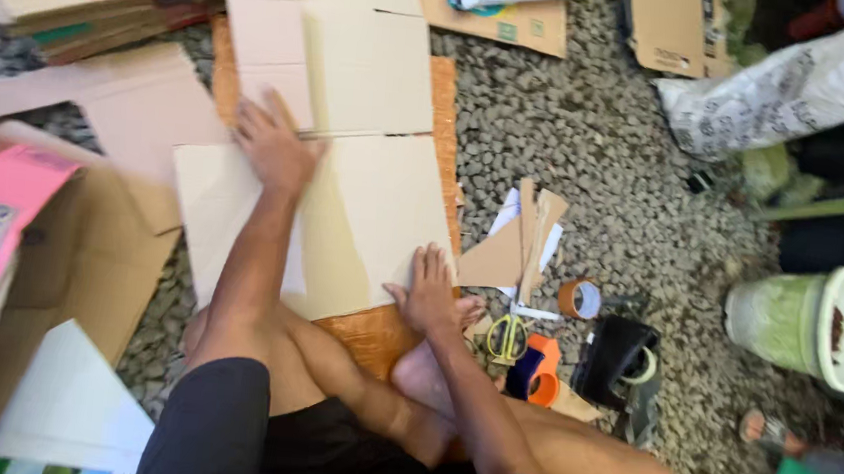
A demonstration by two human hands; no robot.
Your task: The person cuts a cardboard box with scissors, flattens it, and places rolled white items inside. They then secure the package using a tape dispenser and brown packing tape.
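A flattened pale cardboard sheet (364, 202) lies on the gravel in front of me, with flaps unfolded at its far end. My left hand (274, 145) presses flat on the sheet near its fold line, fingers spread. My right hand (430, 293) rests palm down on the sheet's near right corner, fingers spread, close to my bare foot. Neither hand holds anything.
Cardboard scraps (522, 240), a brown tape roll (579, 299), yellow-handled scissors (507, 336), an orange tape dispenser (537, 369) and a black one (618, 361) lie to the right. An open box (69, 259) stands left. A green bucket (807, 322) sits far right.
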